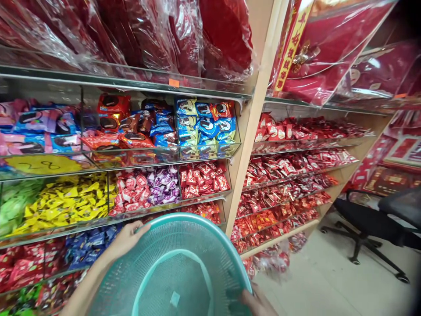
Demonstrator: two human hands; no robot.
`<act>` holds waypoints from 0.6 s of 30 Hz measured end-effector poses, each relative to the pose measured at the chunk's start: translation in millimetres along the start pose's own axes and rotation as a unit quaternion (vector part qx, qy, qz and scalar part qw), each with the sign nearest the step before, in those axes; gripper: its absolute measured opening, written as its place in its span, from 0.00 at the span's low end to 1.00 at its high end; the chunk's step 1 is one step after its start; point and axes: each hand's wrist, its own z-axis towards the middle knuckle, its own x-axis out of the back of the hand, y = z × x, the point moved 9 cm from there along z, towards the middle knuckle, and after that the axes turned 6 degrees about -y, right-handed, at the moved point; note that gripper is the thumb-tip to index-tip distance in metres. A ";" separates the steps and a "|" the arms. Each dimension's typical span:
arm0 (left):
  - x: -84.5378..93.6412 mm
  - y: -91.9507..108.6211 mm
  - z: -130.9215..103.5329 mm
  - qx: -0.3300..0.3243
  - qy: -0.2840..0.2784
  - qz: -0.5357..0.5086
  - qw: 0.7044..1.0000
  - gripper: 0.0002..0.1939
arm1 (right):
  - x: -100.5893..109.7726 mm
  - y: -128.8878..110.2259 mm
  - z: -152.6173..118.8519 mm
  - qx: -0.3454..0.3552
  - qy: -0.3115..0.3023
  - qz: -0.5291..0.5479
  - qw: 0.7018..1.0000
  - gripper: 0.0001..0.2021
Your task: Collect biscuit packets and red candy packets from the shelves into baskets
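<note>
A teal mesh basket [177, 219] fills the bottom middle of the view, with a small pale square on its bottom. My left hand [130, 237] grips its upper left rim, fingers wrapped over the edge. At the lower right of the rim, my right hand [255, 303] holds the basket, partly cut off by the frame. Just beyond the basket, glass-fronted shelves hold yellow-wrapped candies [75, 197], red and purple round candies [148, 186] and blue-wrapped candies [90, 245].
Snack packets [131, 123] lie on the shelf above, beside a yellow label [42, 164] reading 28. A wooden divider [245, 140] separates further shelves of red candies [286, 166]. A black wheeled chair [371, 224] stands on the floor at right.
</note>
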 end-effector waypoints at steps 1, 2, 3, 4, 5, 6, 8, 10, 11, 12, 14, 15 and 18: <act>0.7 -3.3 -0.8 0.003 0.001 0.002 1.000 0.26 | -0.9 -0.4 2.4 0.003 0.001 0.001 1.000 0.12; 1.5 -6.2 -1.4 0.007 0.003 0.005 1.000 0.26 | -1.6 0.1 4.8 0.004 0.000 0.001 1.000 0.13; 2.5 -8.8 -1.9 0.011 0.006 0.009 1.000 0.26 | -2.5 1.6 7.2 0.005 -0.003 0.001 1.000 0.13; 3.7 -10.7 -2.3 0.015 0.010 0.013 1.000 0.26 | -3.4 3.3 9.5 0.007 -0.008 0.000 1.000 0.14; 5.2 -11.8 -2.7 0.019 0.016 0.019 1.000 0.27 | -4.2 5.1 11.6 0.010 -0.013 -0.002 1.000 0.14; 6.6 -12.1 -3.1 0.022 0.022 0.025 0.999 0.27 | -4.7 6.5 13.3 0.013 -0.019 -0.004 1.000 0.15; 7.9 -9.8 -3.5 0.022 0.027 0.040 0.999 0.27 | -4.0 6.9 15.6 0.017 -0.028 -0.013 0.999 0.18; 7.2 -4.8 -3.1 0.017 0.023 0.056 0.998 0.27 | -1.8 -1.8 17.3 0.041 -0.046 -0.025 0.998 0.24; 6.8 -2.0 -2.6 0.015 0.020 0.066 0.998 0.26 | 0.0 -10.1 18.4 0.061 -0.060 -0.030 0.996 0.27; 6.6 0.7 -1.8 0.013 0.020 0.076 0.997 0.26 | 3.7 -20.6 20.1 0.085 -0.069 -0.034 0.993 0.30; 7.3 5.2 -0.1 0.013 0.024 0.096 0.995 0.25 | 18.7 -47.2 26.7 0.136 -0.062 -0.046 0.988 0.33; 7.9 6.9 0.8 0.014 0.027 0.103 0.994 0.25 | 29.6 -62.7 31.9 0.160 -0.043 -0.057 0.985 0.33; 10.0 12.0 1.9 0.015 0.038 0.115 0.993 0.24 | 59.6 -122.8 49.5 0.256 0.034 -0.134 0.957 0.28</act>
